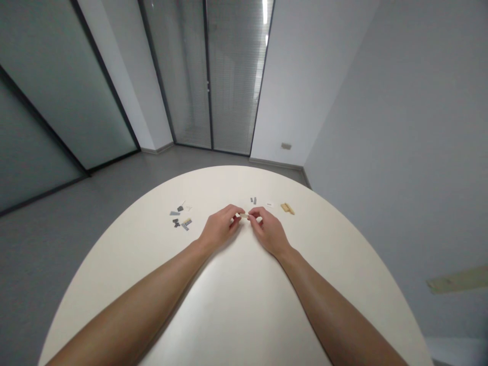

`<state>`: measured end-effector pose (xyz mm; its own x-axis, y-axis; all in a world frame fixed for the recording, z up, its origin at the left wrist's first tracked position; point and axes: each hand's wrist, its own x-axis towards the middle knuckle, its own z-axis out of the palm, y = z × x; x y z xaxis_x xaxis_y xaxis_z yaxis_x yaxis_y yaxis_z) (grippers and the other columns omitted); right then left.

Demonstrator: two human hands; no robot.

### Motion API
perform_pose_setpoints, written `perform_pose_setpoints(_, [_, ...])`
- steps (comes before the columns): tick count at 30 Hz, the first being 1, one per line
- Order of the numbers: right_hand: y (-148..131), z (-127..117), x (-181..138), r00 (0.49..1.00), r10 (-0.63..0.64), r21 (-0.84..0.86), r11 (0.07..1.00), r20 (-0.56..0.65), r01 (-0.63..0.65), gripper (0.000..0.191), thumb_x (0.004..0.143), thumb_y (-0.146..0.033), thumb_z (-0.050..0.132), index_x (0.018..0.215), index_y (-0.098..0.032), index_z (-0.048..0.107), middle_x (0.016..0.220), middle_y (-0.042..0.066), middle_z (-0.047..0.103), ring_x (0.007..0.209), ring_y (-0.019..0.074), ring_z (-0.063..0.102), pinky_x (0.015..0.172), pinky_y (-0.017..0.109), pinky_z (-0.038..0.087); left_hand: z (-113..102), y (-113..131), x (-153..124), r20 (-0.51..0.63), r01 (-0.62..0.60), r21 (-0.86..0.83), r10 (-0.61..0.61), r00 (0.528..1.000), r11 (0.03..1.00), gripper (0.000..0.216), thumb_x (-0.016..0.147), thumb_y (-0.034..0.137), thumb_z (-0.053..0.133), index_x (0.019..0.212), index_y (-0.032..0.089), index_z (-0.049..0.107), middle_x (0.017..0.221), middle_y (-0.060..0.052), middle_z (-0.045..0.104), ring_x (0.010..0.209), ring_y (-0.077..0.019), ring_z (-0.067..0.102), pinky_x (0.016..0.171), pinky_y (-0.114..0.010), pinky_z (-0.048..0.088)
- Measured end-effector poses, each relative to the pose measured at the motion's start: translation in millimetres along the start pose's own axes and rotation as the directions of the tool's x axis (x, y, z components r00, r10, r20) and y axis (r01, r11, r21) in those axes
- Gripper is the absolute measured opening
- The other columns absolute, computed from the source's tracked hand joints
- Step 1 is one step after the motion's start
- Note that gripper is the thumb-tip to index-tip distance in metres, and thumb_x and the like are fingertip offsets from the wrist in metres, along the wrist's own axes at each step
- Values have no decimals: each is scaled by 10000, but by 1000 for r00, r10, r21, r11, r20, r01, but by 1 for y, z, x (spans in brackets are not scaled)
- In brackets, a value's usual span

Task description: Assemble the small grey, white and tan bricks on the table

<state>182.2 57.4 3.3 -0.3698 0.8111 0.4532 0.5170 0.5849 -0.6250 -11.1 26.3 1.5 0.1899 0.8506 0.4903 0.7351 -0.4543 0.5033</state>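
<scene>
Pinching small cream strip (243, 216) between left hand (220, 227) and right hand (268, 232) above pale table (244, 305)

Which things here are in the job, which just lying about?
In hand:
cream piece between left hand and right hand

Lying about:
tan piece
white scrap
grey bits
dark piece
grey-and-cream piece
on the round table

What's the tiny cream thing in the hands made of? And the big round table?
The tiny cream piece pinched between the left hand and right hand looks dull, maybe plastic or pale wood, but it's too small to tell. The round table looks like smooth, cream-coloured laminate, probably, because light makes a soft shine on its top.
</scene>
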Motion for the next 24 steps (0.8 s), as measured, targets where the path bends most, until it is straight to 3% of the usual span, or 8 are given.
perform_pose_setpoints(16, [1, 0, 0, 1000, -14, 16, 1000, 5, 14, 182, 957, -320, 540, 1103, -232, 605, 999, 48, 709, 886, 184, 655, 754, 299, 498, -1, 0, 1, 0, -13, 3, 13, 1000, 1000, 223, 940, 196, 507, 1120, 262, 622, 1076, 0, 700, 890, -131, 675, 764, -248, 516])
perform_pose_setpoints(24, [1, 0, 0, 1000, -8, 7, 1000, 10, 8, 139, 959, -320, 540, 1046, -231, 602, 971, 39, 703, 859, 182, 652, 745, 298, 492, -1, 0, 1, 12, -27, 16, 27, 1000, 1000, 212, 946, 213, 512, 1115, 259, 631, 1044, -1, 703, 886, -137, 668, 776, -264, 511])
